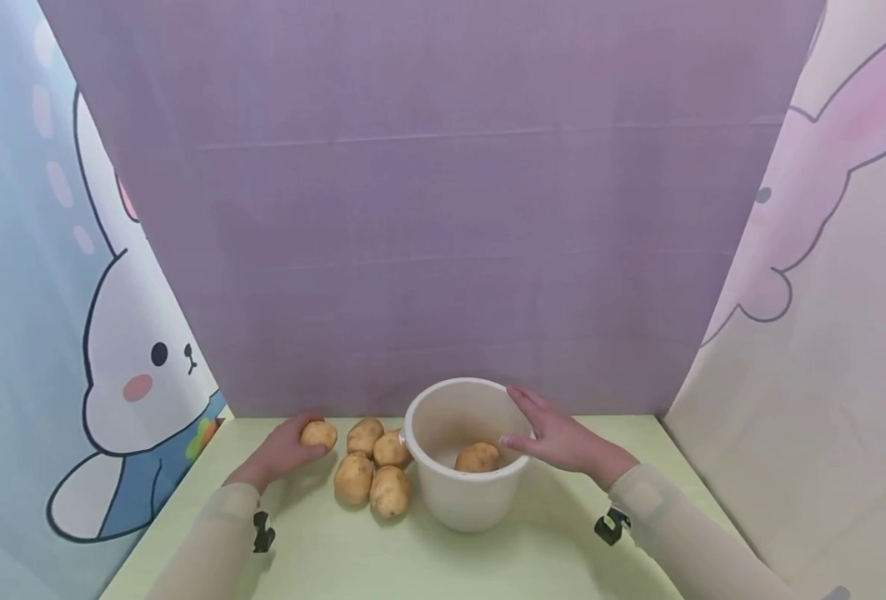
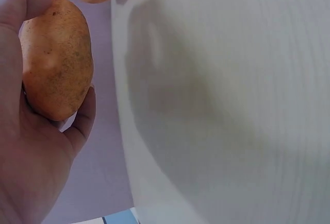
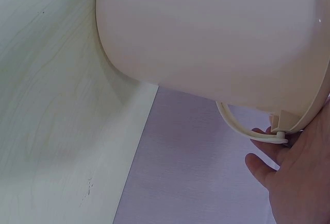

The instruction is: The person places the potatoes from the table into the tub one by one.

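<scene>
My left hand (image 1: 285, 454) grips a light brown potato (image 2: 58, 59) between thumb and fingers, raised a little over the table, left of the other potatoes. Several more potatoes (image 1: 353, 479) lie grouped on the table between that hand and a white bucket (image 1: 467, 504). The bucket stands upright, with a potato (image 1: 478, 457) visible inside. At the bucket's right rim, my right hand (image 1: 563, 437) holds on, its thumb reaching over the edge. In the right wrist view, some fingers (image 3: 260, 170) show outside the bucket beside the handle (image 3: 242, 127); the rim hides part of the grip.
A pale green table (image 1: 322, 554) carries everything. Behind it rises a purple cloth backdrop (image 1: 443, 208). Printed cloths with cartoon rabbits flank it as a left wall (image 1: 7, 317) and a right wall (image 1: 810, 417).
</scene>
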Available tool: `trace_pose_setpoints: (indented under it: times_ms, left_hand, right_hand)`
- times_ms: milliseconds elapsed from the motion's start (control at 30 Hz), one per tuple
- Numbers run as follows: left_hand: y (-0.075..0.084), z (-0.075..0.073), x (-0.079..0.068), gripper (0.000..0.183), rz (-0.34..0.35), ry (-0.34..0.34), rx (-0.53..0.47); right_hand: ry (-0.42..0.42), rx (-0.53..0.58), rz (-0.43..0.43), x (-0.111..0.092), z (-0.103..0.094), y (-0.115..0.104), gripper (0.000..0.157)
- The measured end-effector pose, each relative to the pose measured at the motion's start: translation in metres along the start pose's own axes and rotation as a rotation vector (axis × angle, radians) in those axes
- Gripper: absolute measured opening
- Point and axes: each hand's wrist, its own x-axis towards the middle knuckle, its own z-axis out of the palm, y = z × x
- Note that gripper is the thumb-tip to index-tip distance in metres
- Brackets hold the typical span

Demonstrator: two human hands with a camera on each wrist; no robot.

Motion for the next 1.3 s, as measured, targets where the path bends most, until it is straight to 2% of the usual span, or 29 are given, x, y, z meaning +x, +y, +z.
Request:
trace_pose_setpoints:
  times_ms: [267,467,833,1000,1300]
  left_hand:
    - [0.018,-0.006,0.003,0.071,0.061,0.029,-0.027]
    - [0.033,-0.006,0.01,0.062,0.143,0.06,-0.034]
    - [0.08,-0.01,0.017,0.051,0.236,0.061,-0.06]
    - [0.097,-0.011,0.02,0.051,0.283,0.069,-0.042]
    - [0.119,-0.015,0.023,0.05,0.291,0.058,-0.037]
  right_hand:
    - [0.0,0.01,-0.002,0.0,0.001,0.001,0.099]
    - [0.003,0.011,-0.002,-0.002,0.001,0.003,0.1]
    - [-0.004,0.013,0.008,-0.003,0.0,0.003,0.1]
    - [0.0,0.008,0.005,-0.002,0.0,0.003,0.1]
    - [-0.002,0.012,-0.002,-0.002,-0.001,0.003,0.1]
